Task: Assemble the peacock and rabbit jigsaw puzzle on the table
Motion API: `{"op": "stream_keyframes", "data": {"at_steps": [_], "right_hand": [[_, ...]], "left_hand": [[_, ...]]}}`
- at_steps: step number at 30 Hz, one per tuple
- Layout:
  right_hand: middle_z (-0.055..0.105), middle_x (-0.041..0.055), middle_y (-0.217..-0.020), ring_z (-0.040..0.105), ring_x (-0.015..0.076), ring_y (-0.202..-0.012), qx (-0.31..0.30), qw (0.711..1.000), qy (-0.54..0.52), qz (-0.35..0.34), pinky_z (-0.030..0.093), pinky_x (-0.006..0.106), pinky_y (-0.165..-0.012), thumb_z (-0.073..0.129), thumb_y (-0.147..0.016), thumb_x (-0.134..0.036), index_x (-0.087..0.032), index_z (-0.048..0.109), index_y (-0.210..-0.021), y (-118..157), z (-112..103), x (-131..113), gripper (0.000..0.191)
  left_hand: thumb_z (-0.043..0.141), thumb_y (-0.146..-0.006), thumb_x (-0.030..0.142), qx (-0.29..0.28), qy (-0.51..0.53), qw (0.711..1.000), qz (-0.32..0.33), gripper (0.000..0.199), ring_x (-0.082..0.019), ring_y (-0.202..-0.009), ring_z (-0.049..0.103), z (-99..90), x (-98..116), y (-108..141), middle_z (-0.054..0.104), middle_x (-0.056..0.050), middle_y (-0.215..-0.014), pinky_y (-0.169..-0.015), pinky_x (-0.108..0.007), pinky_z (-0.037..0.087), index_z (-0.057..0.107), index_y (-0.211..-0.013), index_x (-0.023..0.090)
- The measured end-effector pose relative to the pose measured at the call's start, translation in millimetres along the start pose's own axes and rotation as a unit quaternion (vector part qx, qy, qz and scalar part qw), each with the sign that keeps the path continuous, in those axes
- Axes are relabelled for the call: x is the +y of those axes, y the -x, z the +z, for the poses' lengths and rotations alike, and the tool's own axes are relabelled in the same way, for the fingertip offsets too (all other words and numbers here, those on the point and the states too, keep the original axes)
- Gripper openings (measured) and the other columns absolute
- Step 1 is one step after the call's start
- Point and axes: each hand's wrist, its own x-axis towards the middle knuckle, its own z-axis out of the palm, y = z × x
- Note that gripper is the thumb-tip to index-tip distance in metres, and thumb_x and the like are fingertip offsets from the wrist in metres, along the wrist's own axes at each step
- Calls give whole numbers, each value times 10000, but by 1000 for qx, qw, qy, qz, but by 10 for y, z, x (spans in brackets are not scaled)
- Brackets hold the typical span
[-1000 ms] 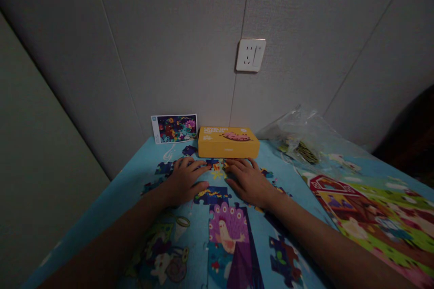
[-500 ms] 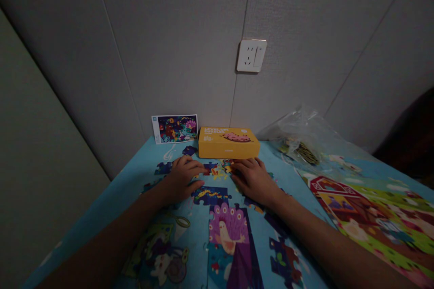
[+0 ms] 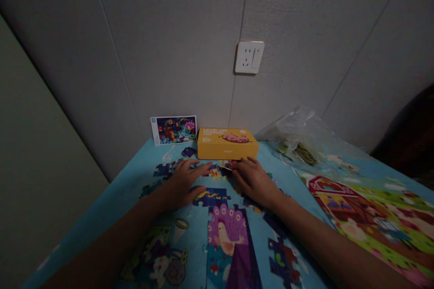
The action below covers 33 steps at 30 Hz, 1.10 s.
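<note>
My left hand (image 3: 187,183) hovers over the blue cloth with its fingers apart, its fingertips by a dark puzzle piece with orange and yellow shapes (image 3: 214,172). Between finger and thumb, my right hand (image 3: 252,179) pinches a small puzzle piece (image 3: 225,167), tilted so that its pale edge shows. Below the hands lies a dark blue joined strip with a yellow figure (image 3: 212,196). Nearer to me is a joined purple peacock section (image 3: 226,235). Right of that sits a dark section with a green leaf (image 3: 282,257).
A yellow puzzle box (image 3: 227,149) stands against the wall, beside a picture card (image 3: 174,130). To the right are a clear plastic bag of pieces (image 3: 300,144) and a farm-scene puzzle (image 3: 376,223). Loose dark pieces (image 3: 162,170) lie at the left.
My right hand has lifted and tilted a small piece off the cloth. The fingers of my left hand have stretched out further and its thumb has spread away.
</note>
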Motion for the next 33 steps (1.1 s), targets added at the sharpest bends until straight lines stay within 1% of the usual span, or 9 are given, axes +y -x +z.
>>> {"op": "stream_keyframes", "data": {"at_steps": [2,4,7,11,18,21,27,30,33], "right_hand": [[700,45,-1029,616,188,-985,-10,999,-23,-20,272,439,-1067,411,-986,-267,-214,609,-1107,7,-13,-15,238],[688,54,-1090,602,195,-1039,-10,1000,-24,-18,270,432,-1073,482,-957,-292,-212,586,-1163,15,-20,-11,244],[655,107,-1168,554,251,-1123,6,999,21,39,304,447,-1039,579,-893,-349,-170,570,-1211,29,-16,37,365],[626,140,-1232,521,302,-1172,-24,994,51,94,300,482,-1029,621,-847,-398,-149,574,-1224,49,14,103,454],[646,120,-1219,543,268,-1158,-45,998,1,43,250,493,-1072,595,-868,-294,-174,543,-1279,48,10,74,432],[652,114,-1196,547,265,-1131,-45,998,-11,31,256,494,-1064,601,-862,-265,-179,556,-1257,46,-4,71,407],[654,91,-1145,548,234,-1061,-28,999,-43,1,318,434,-1007,597,-842,-194,-195,540,-1249,49,-2,48,411],[661,93,-1096,549,236,-1045,-19,999,-26,-7,320,426,-999,586,-836,-204,-184,530,-1272,43,-5,19,440],[670,110,-1040,567,238,-1015,-13,1000,11,11,319,421,-997,541,-814,-157,-139,530,-1274,35,-43,32,461]], "left_hand": [[592,-880,269,-3,5,1000,11,724,-306,-1297,387,21,24,3,527,-106,-1392,-1072,-515,303,246,-1515,244],[598,-878,295,-11,4,1000,17,674,-322,-1332,361,37,24,8,511,-95,-1414,-1089,-535,290,318,-1490,273],[601,-881,328,-28,-2,999,19,556,-350,-1360,328,42,-1,14,570,-56,-1372,-1094,-588,261,452,-1416,307],[580,-898,330,-37,-6,999,21,527,-361,-1366,310,39,-32,24,561,-23,-1394,-1086,-635,233,454,-1410,319],[557,-914,316,-40,-42,997,46,418,-378,-1339,341,25,-40,32,516,15,-1435,-1038,-646,289,543,-1318,425],[528,-933,306,-51,-66,995,61,407,-381,-1338,336,24,-23,29,473,31,-1469,-1033,-658,277,538,-1305,471],[534,-930,384,-45,-63,995,60,420,-389,-1336,330,62,-38,32,504,4,-1445,-1051,-673,227,510,-1348,426],[540,-926,392,-41,-55,996,53,417,-376,-1350,325,70,-57,38,497,9,-1451,-1064,-653,233,516,-1341,428],[552,-917,402,-42,-43,997,44,406,-371,-1355,326,69,-65,41,501,0,-1447,-1064,-629,268,544,-1323,399]]}}
